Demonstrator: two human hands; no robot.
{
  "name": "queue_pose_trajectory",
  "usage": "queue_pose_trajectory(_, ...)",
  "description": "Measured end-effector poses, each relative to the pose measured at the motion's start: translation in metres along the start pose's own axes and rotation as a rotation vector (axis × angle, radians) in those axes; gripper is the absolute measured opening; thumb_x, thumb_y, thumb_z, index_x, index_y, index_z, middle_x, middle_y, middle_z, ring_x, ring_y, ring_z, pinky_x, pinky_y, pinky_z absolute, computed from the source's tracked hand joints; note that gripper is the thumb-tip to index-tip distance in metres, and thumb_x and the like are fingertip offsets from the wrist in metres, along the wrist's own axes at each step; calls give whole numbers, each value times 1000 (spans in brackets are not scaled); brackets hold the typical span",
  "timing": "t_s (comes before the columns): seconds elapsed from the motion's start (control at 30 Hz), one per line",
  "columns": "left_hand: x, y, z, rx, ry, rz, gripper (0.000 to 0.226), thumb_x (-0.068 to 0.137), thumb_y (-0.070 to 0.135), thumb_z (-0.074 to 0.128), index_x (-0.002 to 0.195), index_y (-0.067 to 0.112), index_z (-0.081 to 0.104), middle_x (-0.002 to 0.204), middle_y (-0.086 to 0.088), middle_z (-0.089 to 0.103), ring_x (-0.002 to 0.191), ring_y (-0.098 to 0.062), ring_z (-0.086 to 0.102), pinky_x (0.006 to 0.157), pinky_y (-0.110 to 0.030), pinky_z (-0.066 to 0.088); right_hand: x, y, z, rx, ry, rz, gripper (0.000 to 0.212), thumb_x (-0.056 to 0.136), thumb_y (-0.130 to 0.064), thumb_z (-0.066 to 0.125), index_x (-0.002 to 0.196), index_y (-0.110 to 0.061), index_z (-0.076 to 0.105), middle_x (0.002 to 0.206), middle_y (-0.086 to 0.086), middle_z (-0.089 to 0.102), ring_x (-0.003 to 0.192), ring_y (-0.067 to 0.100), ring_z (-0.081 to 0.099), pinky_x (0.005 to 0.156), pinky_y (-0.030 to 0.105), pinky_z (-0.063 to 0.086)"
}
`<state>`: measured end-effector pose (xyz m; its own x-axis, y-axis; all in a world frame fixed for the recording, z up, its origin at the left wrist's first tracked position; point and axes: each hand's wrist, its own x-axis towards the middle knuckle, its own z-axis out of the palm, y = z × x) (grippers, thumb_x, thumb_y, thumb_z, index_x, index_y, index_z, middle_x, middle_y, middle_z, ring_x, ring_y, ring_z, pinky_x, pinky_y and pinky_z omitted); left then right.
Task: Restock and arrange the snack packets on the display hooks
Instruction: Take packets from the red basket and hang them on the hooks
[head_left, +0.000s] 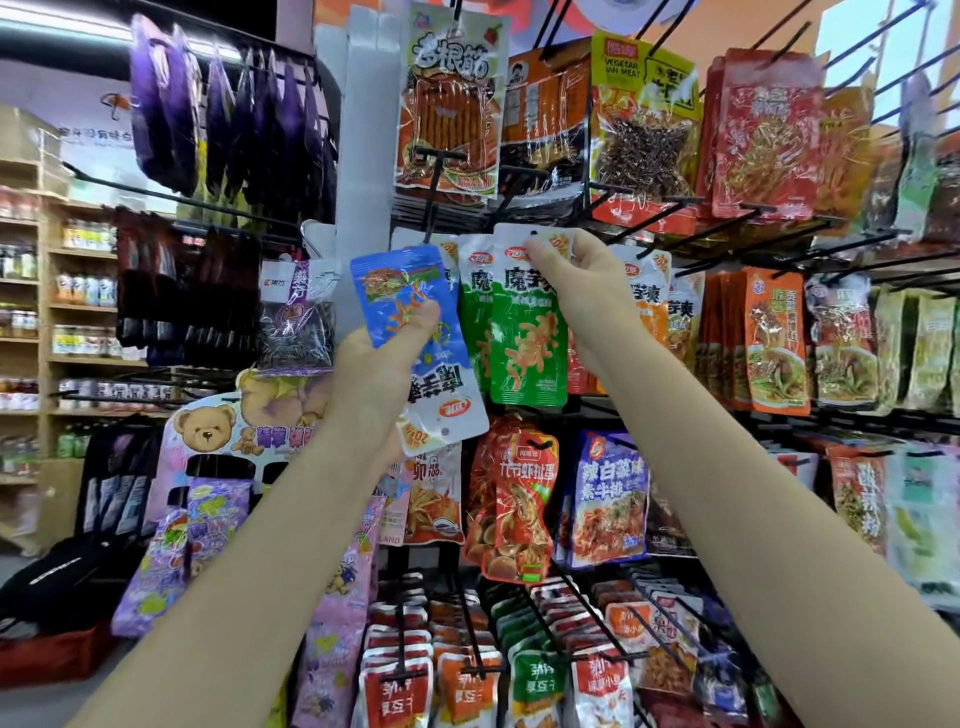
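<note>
Upside-down packet (421, 338) left of hanging packet (527, 322) (adjacent)

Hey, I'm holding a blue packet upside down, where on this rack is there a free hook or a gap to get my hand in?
Two hooks look bare: the left hook under the purple packets, and the short hook before the striped packet. Right of the green packet in your right hand, the rows are packed.

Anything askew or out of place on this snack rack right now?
Yes: the blue packet gripped in the left hand is upside down, its hang hole at the bottom. The green packet pinched by the right hand hangs upright.
</note>
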<state>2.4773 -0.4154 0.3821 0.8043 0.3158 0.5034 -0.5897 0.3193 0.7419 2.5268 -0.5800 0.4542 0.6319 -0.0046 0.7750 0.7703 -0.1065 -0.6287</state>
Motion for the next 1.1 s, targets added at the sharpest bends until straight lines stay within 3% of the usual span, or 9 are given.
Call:
queue_pose_trajectory(0.17,-1,2,-2,55,-72,55,4,95,23,71,94,19,71,89,-2,77,79,-22,73,76,-43,61,13,-10,8,12,-10,-2,32,93,-42,67,73,-20,54,82,9,52,77,22,49,75,38,42)
queue_pose_trajectory(0.33,-2,3,-3,87,-100,77,5,95,23,70,91,22,73,89,0,77,78,-20,73,80,-45,60,21,-16,10,17,-10,13,35,96,-29,68,66,-23,50,68,-4,53,69,16,49,69,31,40)
queue_pose_trajectory(0.47,-3,1,-3,100,-105,81,4,95,23,70,92,21,73,84,4,77,73,-14,73,72,-37,61,23,-17,11,10,-31,19,26,96,-28,69,75,-20,56,77,-3,61,70,11,56,65,21,47)
queue_pose_trajectory(0.67,-4,0,-4,85,-116,73,3,95,24,70,94,21,72,85,2,77,74,-19,72,76,-43,60,22,-19,13,29,-21,29,13,96,-28,68,93,-16,65,92,-1,65,87,12,58,75,23,43)
queue_pose_trajectory(0.8,-3,-1,-4,78,-113,62,4,95,23,70,93,21,72,85,2,77,72,-18,72,74,-42,60,21,-21,17,16,-5,74,37,96,-31,66,97,6,63,127,25,61,108,24,59,95,43,42)
queue_pose_trajectory(0.83,-3,-1,-3,76,-115,61,4,95,23,70,93,21,72,84,2,77,72,-18,72,73,-41,60,21,-22,17,16,-4,81,39,96,-31,66,97,8,59,133,26,56,108,24,59,94,40,38)
queue_pose_trajectory(0.9,-3,-2,-4,76,-115,60,4,95,24,70,94,20,72,83,3,77,71,-16,72,71,-39,60,25,-22,18,32,-5,105,29,95,-30,67,88,-3,60,130,22,60,104,16,57,95,36,31)
queue_pose_trajectory(1.0,-4,-3,-4,74,-115,58,5,95,23,70,92,20,72,82,3,77,70,-16,72,71,-40,60,30,-22,20,109,4,162,10,93,-31,70,87,-23,72,122,3,67,118,23,56,104,43,40)
queue_pose_trajectory(1.1,-5,-3,-3,66,-108,48,5,95,22,69,91,20,71,79,3,76,67,-15,72,65,-37,61,32,-17,17,122,57,176,14,96,-32,67,84,-27,72,102,-1,70,104,28,62,97,48,50)
